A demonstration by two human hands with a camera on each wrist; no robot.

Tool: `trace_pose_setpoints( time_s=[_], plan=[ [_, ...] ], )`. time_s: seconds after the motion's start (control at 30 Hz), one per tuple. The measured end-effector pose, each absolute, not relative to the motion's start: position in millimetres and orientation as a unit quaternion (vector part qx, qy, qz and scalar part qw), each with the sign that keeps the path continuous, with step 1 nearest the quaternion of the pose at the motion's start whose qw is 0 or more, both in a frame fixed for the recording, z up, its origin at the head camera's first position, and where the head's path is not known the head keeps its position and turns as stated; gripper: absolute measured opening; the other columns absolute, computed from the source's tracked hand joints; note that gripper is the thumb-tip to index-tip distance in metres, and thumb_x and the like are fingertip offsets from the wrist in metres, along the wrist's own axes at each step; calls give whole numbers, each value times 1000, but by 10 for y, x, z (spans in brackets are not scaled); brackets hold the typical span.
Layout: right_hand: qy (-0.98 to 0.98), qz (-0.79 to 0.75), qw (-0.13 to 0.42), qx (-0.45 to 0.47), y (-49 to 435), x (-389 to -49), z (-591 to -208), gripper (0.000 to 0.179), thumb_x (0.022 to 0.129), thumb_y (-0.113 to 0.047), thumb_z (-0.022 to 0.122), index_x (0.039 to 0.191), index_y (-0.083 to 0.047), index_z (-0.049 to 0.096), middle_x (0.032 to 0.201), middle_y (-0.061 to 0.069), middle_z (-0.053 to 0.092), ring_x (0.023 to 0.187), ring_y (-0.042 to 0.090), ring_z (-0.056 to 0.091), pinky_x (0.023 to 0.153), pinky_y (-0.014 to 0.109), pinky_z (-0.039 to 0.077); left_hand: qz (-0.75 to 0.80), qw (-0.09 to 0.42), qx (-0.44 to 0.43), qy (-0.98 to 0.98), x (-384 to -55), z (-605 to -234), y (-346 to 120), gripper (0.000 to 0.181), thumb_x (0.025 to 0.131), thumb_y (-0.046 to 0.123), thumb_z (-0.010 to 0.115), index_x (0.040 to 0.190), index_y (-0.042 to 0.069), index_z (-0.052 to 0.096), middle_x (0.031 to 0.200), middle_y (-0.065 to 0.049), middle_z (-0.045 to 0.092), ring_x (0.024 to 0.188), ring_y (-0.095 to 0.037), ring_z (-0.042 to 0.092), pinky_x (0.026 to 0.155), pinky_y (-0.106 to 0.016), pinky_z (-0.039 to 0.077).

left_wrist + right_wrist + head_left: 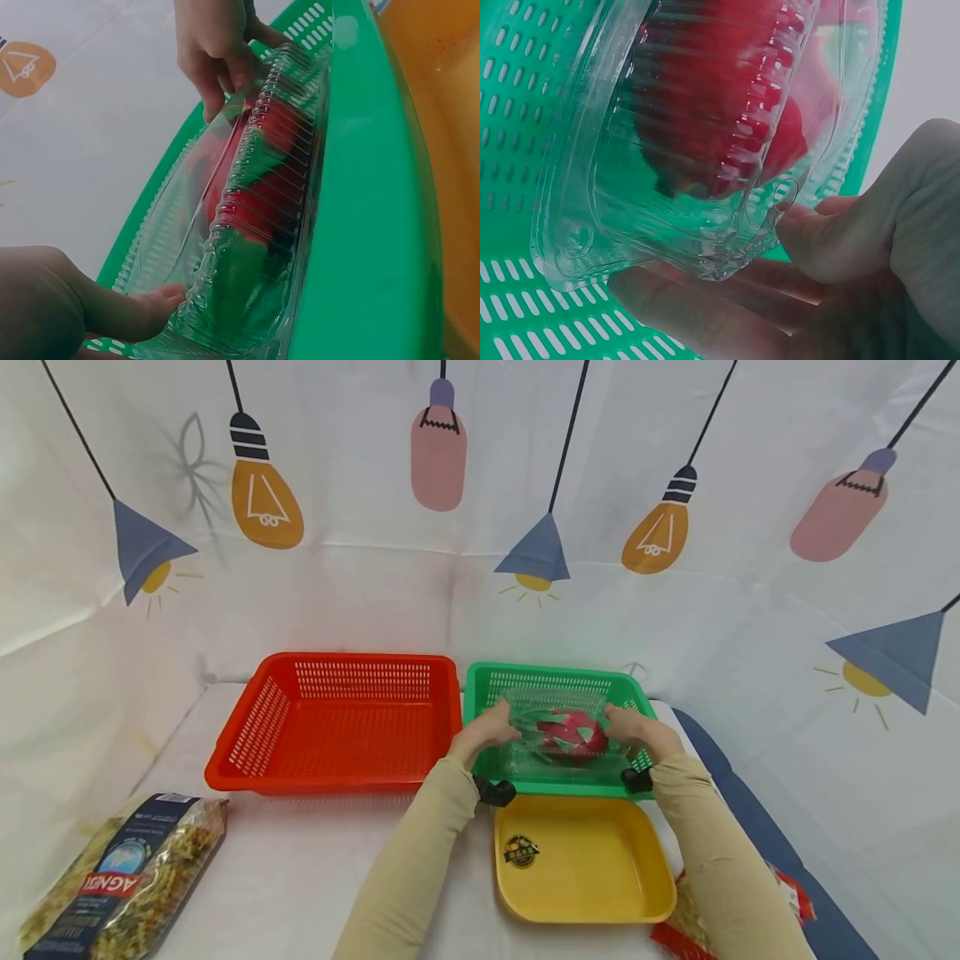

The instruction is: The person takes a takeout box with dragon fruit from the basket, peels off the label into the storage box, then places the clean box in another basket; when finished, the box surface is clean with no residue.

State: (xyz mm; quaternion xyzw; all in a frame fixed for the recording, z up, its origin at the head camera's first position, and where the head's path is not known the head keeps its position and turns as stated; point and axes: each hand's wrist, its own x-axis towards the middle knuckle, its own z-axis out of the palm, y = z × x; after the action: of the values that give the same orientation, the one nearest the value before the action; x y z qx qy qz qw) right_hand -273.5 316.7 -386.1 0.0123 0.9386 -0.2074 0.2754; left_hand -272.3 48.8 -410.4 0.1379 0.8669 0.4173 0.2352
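A clear plastic clamshell box [525, 739] with a red and green dragon fruit [573, 732] in it is held between two hands within the green basket [558, 789]. On the box's left end, the left hand [487, 729] grips with its thumb on top; its other fingers are mostly hidden in the left wrist view. The right hand [840, 262] pinches a corner at the opposite end, thumb on one side and fingers beneath. In the right wrist view the box is tilted, its ridged wall [757, 142] facing the camera. Whether the box touches the basket floor I cannot tell.
Left of the green basket stands a red basket [333, 783] with nothing in it. A yellow tray [585, 860] lies in front. One pasta bag [123, 877] is at the far left; another red-edged bag [690, 914] lies partly under the right forearm.
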Motion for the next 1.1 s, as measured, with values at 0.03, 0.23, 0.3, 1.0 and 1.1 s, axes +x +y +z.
trace_pose_setpoints(
  time_s=[0.03, 0.23, 0.3, 1.0, 1.1],
  plan=[
    [938, -208, 275, 13, 3164, -2731, -3868, 63, 103, -2, 32, 154, 12, -1, 156, 41, 4, 109, 48, 59, 74, 48, 59, 418, 235, 137, 867, -2721, -4111, 488, 78, 103, 12, 54, 159, -1, 1, 167, -15, 3, 153, -33, 13, 119, -48, 25],
    [941, -203, 269, 1, 3182, -2684, -3910, 63, 102, -2, 33, 153, 14, 1, 155, 43, 10, 100, 43, 61, 72, 47, 59, 411, 226, 132, 873, -2697, -4140, 518, 75, 103, 11, 52, 159, -2, 3, 167, -16, 6, 152, -33, 18, 116, -46, 32],
    [943, -198, 268, -1, 3200, -2663, -3911, 63, 101, -2, 34, 153, 13, 0, 153, 44, 13, 94, 39, 62, 71, 46, 60, 405, 223, 131, 877, -2687, -4141, 538, 74, 104, 11, 52, 158, -3, 4, 167, -17, 8, 151, -33, 20, 115, -46, 34],
    [944, -215, 248, -41, 3295, -2544, -3771, 63, 100, -1, 35, 151, 18, 3, 155, 43, 7, 86, 32, 65, 72, 43, 60, 416, 191, 95, 884, -2626, -4172, 617, 66, 106, 11, 45, 159, 0, 7, 77, -14, 58, 44, -14, 23, 46, -29, 27],
    [944, -226, 237, -47, 3306, -2522, -3789, 61, 103, -4, 36, 150, 19, 5, 154, 44, 6, 90, 34, 64, 74, 44, 59, 426, 179, 91, 882, -2594, -4203, 616, 63, 106, 11, 41, 159, 0, 7, 74, -8, 56, 49, -15, 36, 50, -30, 33]
  ],
)
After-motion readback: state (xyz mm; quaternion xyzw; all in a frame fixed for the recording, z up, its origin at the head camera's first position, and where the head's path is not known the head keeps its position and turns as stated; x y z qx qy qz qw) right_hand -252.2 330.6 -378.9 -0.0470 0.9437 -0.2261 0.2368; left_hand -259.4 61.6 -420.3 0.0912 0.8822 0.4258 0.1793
